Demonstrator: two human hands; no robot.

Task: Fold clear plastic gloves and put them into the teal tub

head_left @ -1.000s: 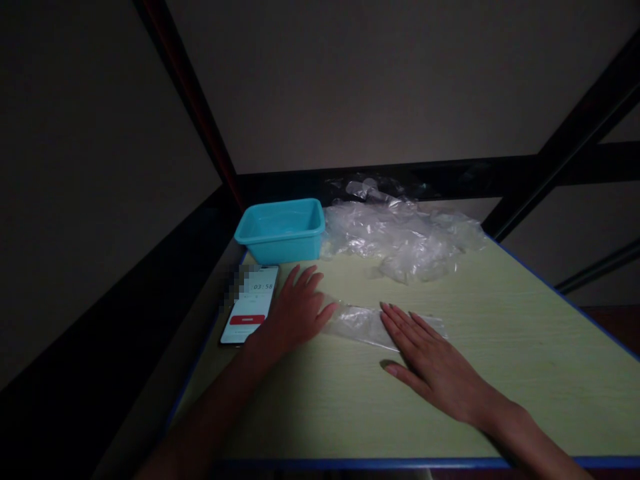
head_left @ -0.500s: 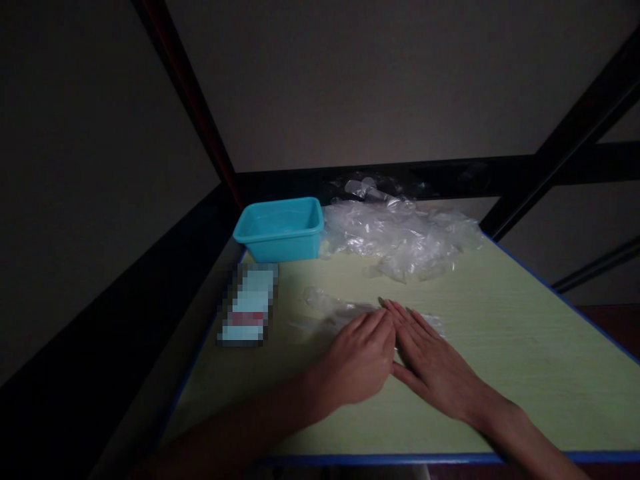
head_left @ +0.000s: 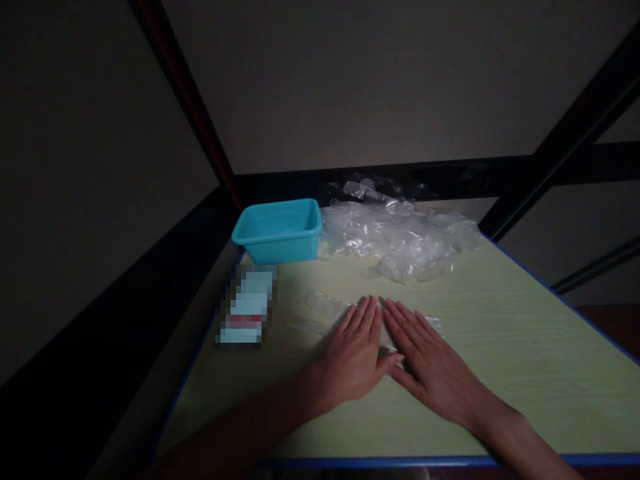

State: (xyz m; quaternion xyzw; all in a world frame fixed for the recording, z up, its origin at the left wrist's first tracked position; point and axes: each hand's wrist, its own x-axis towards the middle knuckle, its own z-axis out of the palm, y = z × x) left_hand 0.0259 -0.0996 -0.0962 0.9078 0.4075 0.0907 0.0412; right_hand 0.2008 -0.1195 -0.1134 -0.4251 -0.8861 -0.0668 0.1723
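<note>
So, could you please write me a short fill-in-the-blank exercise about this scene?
1. The left hand and right hand are palm ____ over a clear plastic strip.
2. As the camera sees it, the plastic heap lies to the ____ of the tub.
3. The trim along the edge of the table is coloured ____.
4. Of the two hands, the one nearer the tub is the ____ hand.

Missing words: down; right; blue; left.

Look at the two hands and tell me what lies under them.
The left hand and right hand lie over clear plastic on the table. Its ends show beyond them, with a sliver between; whatever the hands cover cannot be seen.
</note>
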